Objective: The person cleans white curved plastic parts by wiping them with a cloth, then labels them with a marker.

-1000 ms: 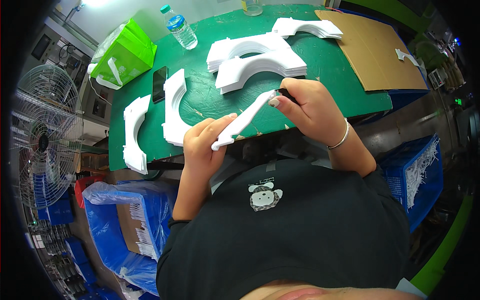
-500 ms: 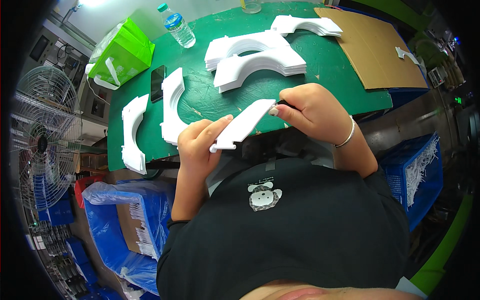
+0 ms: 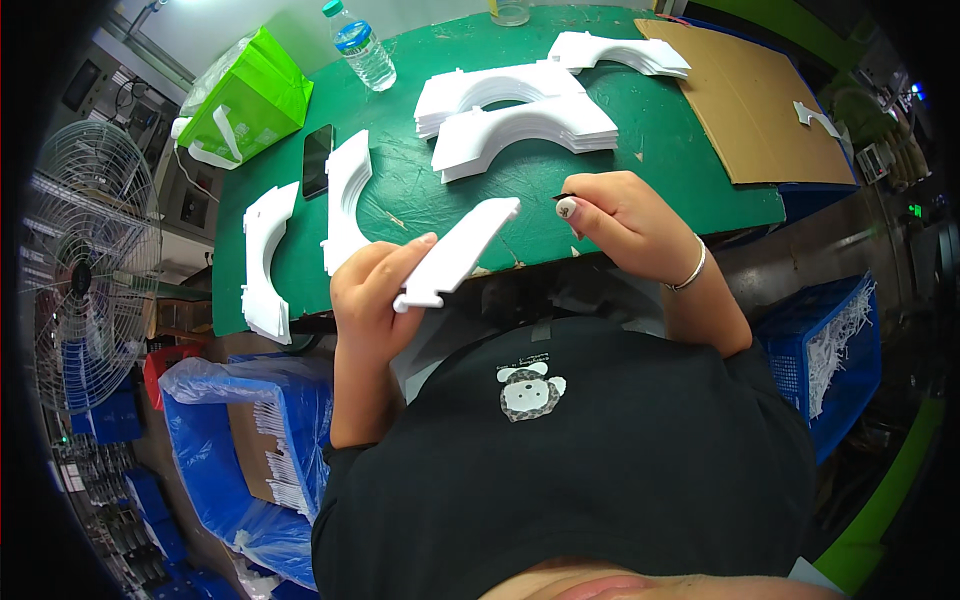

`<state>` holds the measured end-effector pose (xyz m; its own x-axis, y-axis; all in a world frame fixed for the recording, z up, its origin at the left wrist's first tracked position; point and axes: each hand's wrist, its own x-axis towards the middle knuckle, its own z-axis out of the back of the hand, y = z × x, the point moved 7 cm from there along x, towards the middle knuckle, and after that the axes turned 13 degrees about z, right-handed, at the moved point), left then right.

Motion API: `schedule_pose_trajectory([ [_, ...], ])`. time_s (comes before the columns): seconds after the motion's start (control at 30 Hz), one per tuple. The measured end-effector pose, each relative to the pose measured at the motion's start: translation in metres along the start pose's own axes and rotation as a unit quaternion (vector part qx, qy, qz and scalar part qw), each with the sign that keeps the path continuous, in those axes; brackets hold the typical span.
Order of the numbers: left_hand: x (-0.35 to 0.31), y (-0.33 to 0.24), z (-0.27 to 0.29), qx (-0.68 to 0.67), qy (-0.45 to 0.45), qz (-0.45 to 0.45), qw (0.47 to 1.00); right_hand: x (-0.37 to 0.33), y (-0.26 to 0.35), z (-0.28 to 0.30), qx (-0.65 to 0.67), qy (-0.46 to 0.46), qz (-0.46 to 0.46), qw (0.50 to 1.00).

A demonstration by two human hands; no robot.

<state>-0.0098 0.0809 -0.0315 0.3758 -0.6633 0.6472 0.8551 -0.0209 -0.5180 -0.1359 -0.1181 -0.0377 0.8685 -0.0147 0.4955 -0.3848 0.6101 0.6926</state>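
Note:
My left hand (image 3: 375, 295) is closed on one end of a white plastic piece (image 3: 462, 250), which tilts up and to the right over the table's front edge. A small dark pointed tool (image 3: 563, 197) pokes out of my right hand (image 3: 628, 225), which is closed round it; most of the tool is hidden by the fingers. The tool and the white piece are apart. Beyond my hands lie stacks of white arched plastic pieces (image 3: 530, 135), and to the left stand two more stacks, a near one (image 3: 348, 195) and an outer one (image 3: 265, 265).
On the green table (image 3: 420, 210) are a phone (image 3: 317, 162), a water bottle (image 3: 362, 50), a green bag (image 3: 255, 100) and a cardboard sheet (image 3: 750, 100). A lined blue bin (image 3: 200, 430) stands at lower left, a blue crate (image 3: 830, 350) with white scraps at right, a fan (image 3: 85, 270) far left.
My left hand has drawn the white piece left and slightly down, away from the right hand. The tool in my right hand no longer meets the piece's end.

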Motion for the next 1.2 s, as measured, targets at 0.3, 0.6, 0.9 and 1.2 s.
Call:
schedule_pose_trajectory([
  [0.3,0.005,-0.035,-0.002,0.083,0.070,-0.103,0.989,0.001,-0.021,-0.016,0.101,-0.056,-0.062,0.991],
  [0.6,0.008,-0.015,-0.011,0.163,0.173,-0.110,0.965,0.013,-0.040,-0.001,-0.245,-0.076,-0.026,0.966],
  [0.9,0.018,0.105,0.022,0.315,0.166,-0.087,0.930,0.034,-0.109,0.023,-0.457,-0.066,0.000,0.887],
  [1.2,-0.002,0.169,0.029,0.317,0.214,0.023,0.924,0.051,-0.152,0.002,-0.467,-0.019,0.017,0.884],
])
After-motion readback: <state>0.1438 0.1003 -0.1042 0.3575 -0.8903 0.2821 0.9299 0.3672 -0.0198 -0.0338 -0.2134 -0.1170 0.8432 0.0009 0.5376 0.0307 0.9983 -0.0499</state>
